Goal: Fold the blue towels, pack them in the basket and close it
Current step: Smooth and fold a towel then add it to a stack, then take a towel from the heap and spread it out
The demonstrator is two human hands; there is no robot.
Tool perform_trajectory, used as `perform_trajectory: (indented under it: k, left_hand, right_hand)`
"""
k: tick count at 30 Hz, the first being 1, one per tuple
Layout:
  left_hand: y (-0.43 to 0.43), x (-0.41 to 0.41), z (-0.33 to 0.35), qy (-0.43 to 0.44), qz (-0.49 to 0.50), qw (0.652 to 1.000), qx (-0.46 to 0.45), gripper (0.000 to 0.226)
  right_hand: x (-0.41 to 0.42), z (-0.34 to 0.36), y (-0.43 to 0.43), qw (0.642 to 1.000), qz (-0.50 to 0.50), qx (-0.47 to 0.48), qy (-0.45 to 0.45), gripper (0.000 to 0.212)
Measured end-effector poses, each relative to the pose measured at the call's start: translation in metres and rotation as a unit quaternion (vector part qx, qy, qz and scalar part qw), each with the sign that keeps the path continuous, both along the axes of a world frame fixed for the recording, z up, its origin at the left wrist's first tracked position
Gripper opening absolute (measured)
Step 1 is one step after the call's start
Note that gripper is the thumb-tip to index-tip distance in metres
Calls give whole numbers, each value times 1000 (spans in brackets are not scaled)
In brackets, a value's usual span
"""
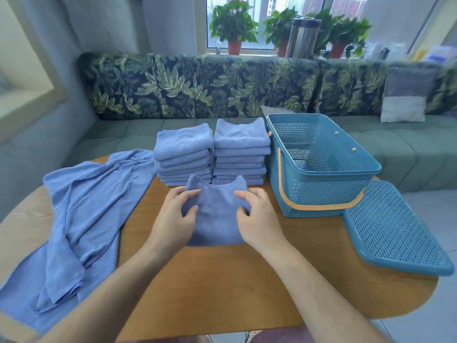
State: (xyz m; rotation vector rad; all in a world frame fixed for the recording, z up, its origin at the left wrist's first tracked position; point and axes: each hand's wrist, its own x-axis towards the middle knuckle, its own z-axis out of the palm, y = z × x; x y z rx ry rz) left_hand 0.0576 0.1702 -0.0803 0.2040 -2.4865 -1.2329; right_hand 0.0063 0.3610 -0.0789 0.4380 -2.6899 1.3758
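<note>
Head view: my left hand (178, 214) and right hand (257, 214) pinched folded blue towel (215, 219) edges on surface (222, 280); careless lift risked unfolding it.

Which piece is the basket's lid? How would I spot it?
Start at the wooden table and find the open blue basket on its right side. The lid is the flat blue perforated panel lying at the basket's near right corner; unlike the basket, it is shallow and has no orange handle.

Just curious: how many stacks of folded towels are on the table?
2: the left stack and the right stack stand side by side behind the hands, left of the basket.
</note>
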Motion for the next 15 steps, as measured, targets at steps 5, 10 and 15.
perform_trajectory:
  k: [5, 10, 15]
  left_hand:
    - [-50, -54, 75, 27, 37, 999, -15, 35]
    - [-101, -122, 117, 8, 66, 998, -14, 40]
    - [-134, -183, 114, -32, 85, 996, -16, 42]
  right_hand:
    - [-69, 81, -36, 998, 36, 9, 51, 39]
    - [-154, 124, -91, 998, 48, 37, 3, 43]
    - [-204, 121, -133, 998, 51, 32, -5, 41]
